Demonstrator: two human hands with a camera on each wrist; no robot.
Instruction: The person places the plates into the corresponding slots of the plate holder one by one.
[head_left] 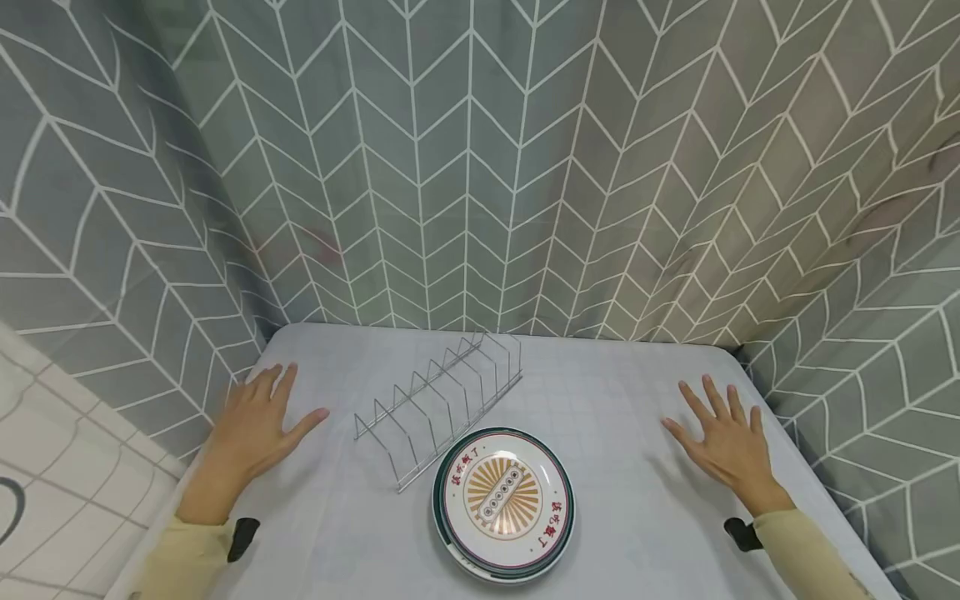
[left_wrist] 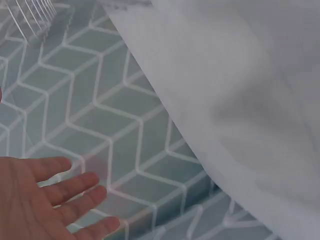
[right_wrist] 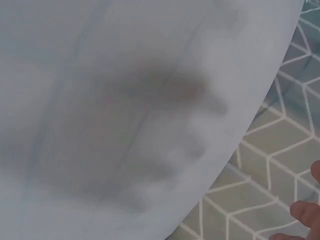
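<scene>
My left hand [head_left: 255, 429] is at the table's left side in the head view, fingers spread and palm down, holding nothing. On the right side my right hand [head_left: 726, 442] hovers with its fingers spread too, its shadow falling on the cloth. Between them a small stack of plates [head_left: 504, 502] lies near the front; the top one is white with a green rim, red characters and an orange sunburst. Just behind and left of the plates stands a wire dish rack [head_left: 442, 400], set diagonally, with bare slots. The left wrist view shows the left fingers [left_wrist: 75, 192] extended.
A white cloth covers the table [head_left: 615, 400], whose rounded far corners meet a grey curtain [head_left: 487, 167] with a white chevron pattern. The curtain also runs along both sides. White tiles [head_left: 60, 467] show at the lower left.
</scene>
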